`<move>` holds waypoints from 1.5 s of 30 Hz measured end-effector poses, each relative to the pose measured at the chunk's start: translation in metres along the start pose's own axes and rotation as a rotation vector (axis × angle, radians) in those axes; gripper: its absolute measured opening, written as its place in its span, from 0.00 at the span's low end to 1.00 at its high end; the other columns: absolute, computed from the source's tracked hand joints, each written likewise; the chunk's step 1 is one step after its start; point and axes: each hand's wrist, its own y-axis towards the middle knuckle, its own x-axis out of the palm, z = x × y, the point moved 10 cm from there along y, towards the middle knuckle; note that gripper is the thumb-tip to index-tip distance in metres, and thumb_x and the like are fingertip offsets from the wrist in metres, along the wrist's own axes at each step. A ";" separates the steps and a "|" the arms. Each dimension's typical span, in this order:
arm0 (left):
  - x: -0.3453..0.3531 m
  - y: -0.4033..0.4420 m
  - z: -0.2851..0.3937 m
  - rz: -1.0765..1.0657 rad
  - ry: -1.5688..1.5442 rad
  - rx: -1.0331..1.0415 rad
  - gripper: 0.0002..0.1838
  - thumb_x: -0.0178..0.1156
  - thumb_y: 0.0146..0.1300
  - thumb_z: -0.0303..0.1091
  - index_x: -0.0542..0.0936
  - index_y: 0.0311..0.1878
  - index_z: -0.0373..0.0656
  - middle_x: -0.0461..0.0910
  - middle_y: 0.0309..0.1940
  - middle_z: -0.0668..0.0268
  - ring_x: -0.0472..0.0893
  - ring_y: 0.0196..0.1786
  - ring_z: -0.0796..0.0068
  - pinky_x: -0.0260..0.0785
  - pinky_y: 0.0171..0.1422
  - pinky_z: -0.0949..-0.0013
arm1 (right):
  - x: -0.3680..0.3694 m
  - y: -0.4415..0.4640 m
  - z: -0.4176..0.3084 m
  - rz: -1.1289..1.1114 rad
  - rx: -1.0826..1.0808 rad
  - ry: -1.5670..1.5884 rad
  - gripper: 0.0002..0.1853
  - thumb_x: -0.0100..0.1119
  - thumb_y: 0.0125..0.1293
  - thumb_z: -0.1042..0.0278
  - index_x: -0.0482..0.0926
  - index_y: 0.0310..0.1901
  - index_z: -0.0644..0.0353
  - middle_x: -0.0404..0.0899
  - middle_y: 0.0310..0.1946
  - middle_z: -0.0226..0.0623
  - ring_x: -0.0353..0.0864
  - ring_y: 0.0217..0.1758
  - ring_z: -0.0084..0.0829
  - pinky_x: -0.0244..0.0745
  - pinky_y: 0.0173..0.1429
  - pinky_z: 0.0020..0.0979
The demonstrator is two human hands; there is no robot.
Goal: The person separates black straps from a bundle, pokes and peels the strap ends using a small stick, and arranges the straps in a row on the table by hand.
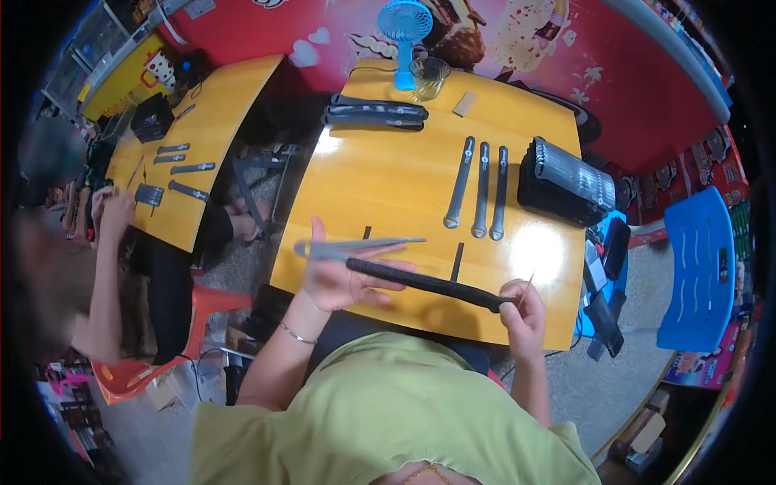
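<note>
My left hand (330, 281) has its fingers spread, palm showing, over the near edge of the table. Across it, between thumb and fingers, lies a grey strap (356, 245) with a rounded end, smeared by motion; I cannot tell whether it is gripped. A long black fabric tube (428, 282) stretches from the left fingers to my right hand (524, 314). The right fingers pinch the tube's end, and a thin stick-like piece (531, 277) pokes up from them. Three grey straps (482, 190) lie side by side farther up the table, near two short black strips (457, 262).
On the yellow table (388, 170) are bundled black straps (376, 113), a stacked pile of packed straps (566, 180), a blue fan (405, 40) and a glass (430, 78). A blue chair (697, 271) stands right. A co-worker's arm (109, 259) reaches over the left table (214, 121).
</note>
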 end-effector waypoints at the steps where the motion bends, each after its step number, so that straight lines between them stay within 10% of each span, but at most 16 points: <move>1: 0.000 0.000 0.000 0.007 -0.025 0.012 0.66 0.38 0.45 0.84 0.43 0.70 0.30 0.55 0.63 0.31 0.63 0.64 0.37 0.62 0.62 0.43 | 0.000 0.001 -0.003 -0.025 0.012 -0.045 0.06 0.54 0.58 0.78 0.71 0.37 0.62 0.68 0.33 0.28 0.66 0.33 0.18 0.61 0.36 0.20; 9: -0.005 -0.011 0.028 0.359 0.738 0.128 0.43 0.55 0.63 0.51 0.47 0.69 0.32 0.69 0.56 0.45 0.79 0.52 0.59 0.74 0.57 0.58 | -0.013 0.005 -0.017 -0.039 -0.040 -0.304 0.04 0.54 0.53 0.82 0.72 0.31 0.63 0.69 0.31 0.29 0.66 0.30 0.18 0.60 0.33 0.20; 10: -0.001 -0.007 0.029 0.227 0.580 0.176 0.30 0.54 0.65 0.34 0.56 0.67 0.36 0.74 0.51 0.55 0.80 0.48 0.68 0.75 0.54 0.66 | -0.016 0.004 -0.015 -0.040 -0.015 -0.322 0.04 0.54 0.53 0.82 0.72 0.31 0.64 0.69 0.31 0.29 0.66 0.30 0.17 0.60 0.33 0.20; 14: -0.007 -0.023 0.066 0.403 0.584 0.530 0.17 0.49 0.67 0.24 0.69 0.59 0.41 0.75 0.52 0.60 0.79 0.48 0.73 0.75 0.54 0.71 | -0.028 0.001 -0.009 -0.043 0.054 -0.333 0.06 0.51 0.57 0.82 0.70 0.36 0.62 0.66 0.33 0.28 0.65 0.34 0.17 0.62 0.39 0.19; 18: 0.011 -0.061 0.112 0.544 0.618 0.926 0.16 0.52 0.66 0.26 0.72 0.57 0.38 0.75 0.53 0.57 0.78 0.53 0.70 0.72 0.60 0.69 | -0.052 -0.006 -0.010 0.093 0.060 -0.307 0.05 0.52 0.59 0.78 0.70 0.37 0.61 0.68 0.31 0.23 0.61 0.28 0.12 0.55 0.31 0.16; 25: 0.045 -0.045 0.096 0.468 0.914 0.844 0.16 0.50 0.67 0.25 0.70 0.57 0.37 0.77 0.50 0.57 0.79 0.49 0.69 0.74 0.56 0.68 | -0.118 -0.008 0.036 0.109 0.337 -0.635 0.05 0.56 0.60 0.77 0.77 0.38 0.64 0.73 0.30 0.26 0.64 0.26 0.13 0.60 0.29 0.18; 29: 0.052 -0.023 0.071 0.426 1.004 0.763 0.13 0.51 0.66 0.25 0.73 0.53 0.35 0.79 0.45 0.55 0.81 0.45 0.63 0.75 0.54 0.65 | -0.089 0.012 -0.013 0.282 -0.017 -0.945 0.05 0.56 0.62 0.75 0.80 0.37 0.64 0.76 0.31 0.25 0.68 0.28 0.13 0.63 0.32 0.18; 36: 0.057 0.022 -0.008 0.255 1.381 0.448 0.13 0.47 0.66 0.19 0.75 0.51 0.32 0.79 0.45 0.58 0.79 0.50 0.71 0.70 0.56 0.73 | 0.094 0.041 -0.010 -0.207 0.156 0.065 0.11 0.54 0.64 0.73 0.78 0.45 0.71 0.82 0.35 0.39 0.80 0.37 0.25 0.75 0.45 0.26; 45: 0.037 -0.002 0.028 0.329 1.324 0.611 0.18 0.43 0.73 0.37 0.73 0.51 0.31 0.80 0.40 0.56 0.80 0.47 0.66 0.72 0.53 0.67 | 0.140 0.067 -0.001 -0.243 0.368 0.287 0.11 0.57 0.65 0.67 0.77 0.42 0.67 0.79 0.31 0.30 0.75 0.31 0.19 0.71 0.37 0.20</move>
